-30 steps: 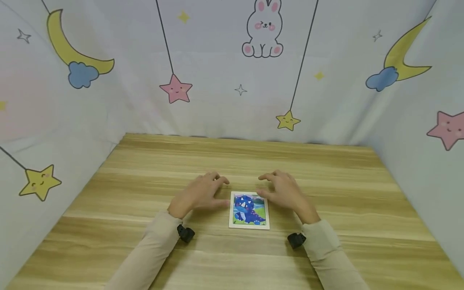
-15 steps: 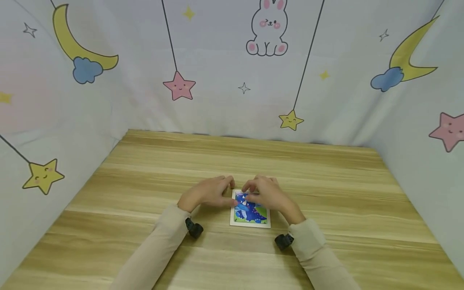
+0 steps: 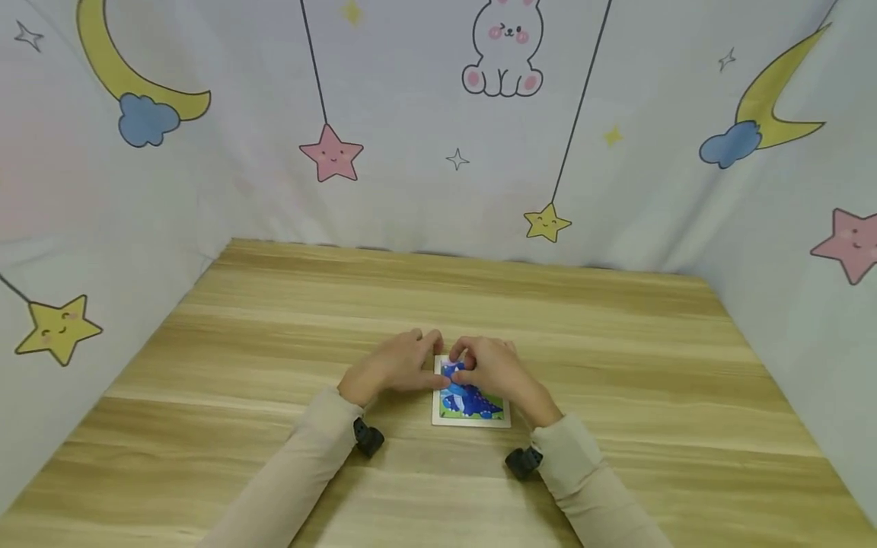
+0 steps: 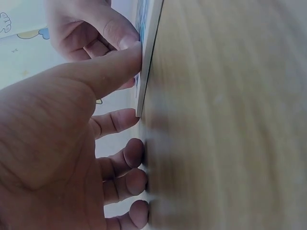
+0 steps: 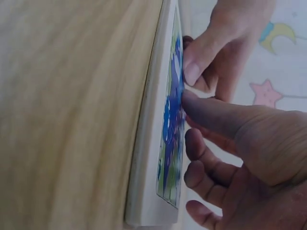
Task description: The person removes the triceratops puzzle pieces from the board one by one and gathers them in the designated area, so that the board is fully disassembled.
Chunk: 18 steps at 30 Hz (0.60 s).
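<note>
A flat square puzzle (image 3: 473, 403) with a white frame and a blue dinosaur picture lies on the wooden table. My left hand (image 3: 397, 365) holds its far left corner: the thumb (image 4: 117, 67) rests over the picture's left side, and the index fingertip meets the frame's far edge. Bent over the upper part of the picture is my right hand (image 3: 496, 373), its thumb (image 5: 211, 110) and index finger at the surface near the left thumb. I cannot tell whether a piece is pinched between them. The right hand's other fingers curl above the picture, which they partly cover.
The wooden table (image 3: 274, 304) stretches out around the puzzle. A pale cloth (image 3: 404, 205) printed with stars, moons and a rabbit hangs behind it and at both sides. A small black camera sits on each wrist, over beige sleeves (image 3: 569, 457).
Both hands have moved inward from either side onto the puzzle. The right hand has come left across the picture, and its thumb and index have drawn closer together. The puzzle lies where it was.
</note>
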Tool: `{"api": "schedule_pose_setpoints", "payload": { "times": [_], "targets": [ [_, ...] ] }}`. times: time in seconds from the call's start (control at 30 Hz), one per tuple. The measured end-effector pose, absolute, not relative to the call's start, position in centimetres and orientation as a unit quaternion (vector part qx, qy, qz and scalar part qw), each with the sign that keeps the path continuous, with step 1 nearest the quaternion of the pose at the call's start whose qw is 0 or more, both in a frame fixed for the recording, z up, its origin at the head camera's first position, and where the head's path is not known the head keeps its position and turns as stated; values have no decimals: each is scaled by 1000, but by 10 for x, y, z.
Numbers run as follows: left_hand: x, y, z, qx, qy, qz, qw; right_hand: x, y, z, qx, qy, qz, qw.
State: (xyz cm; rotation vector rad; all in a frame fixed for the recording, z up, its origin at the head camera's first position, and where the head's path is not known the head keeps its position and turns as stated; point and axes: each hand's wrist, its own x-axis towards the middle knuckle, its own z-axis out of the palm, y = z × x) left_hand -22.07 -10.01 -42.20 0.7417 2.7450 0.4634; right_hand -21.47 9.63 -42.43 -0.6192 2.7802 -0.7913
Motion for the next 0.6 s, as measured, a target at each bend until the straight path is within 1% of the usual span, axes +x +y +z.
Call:
{"api": "schedule_pose_setpoints", "payload": {
  "times": [0.33, 0.6],
  "targets": [
    [-220, -102, -420, 261, 943, 160, 130, -217, 96, -427, -191, 926, -303, 121],
    [-217, -98, -417, 228, 952, 131, 154, -219, 99, -428, -193, 921, -311, 132]
  ]
}}
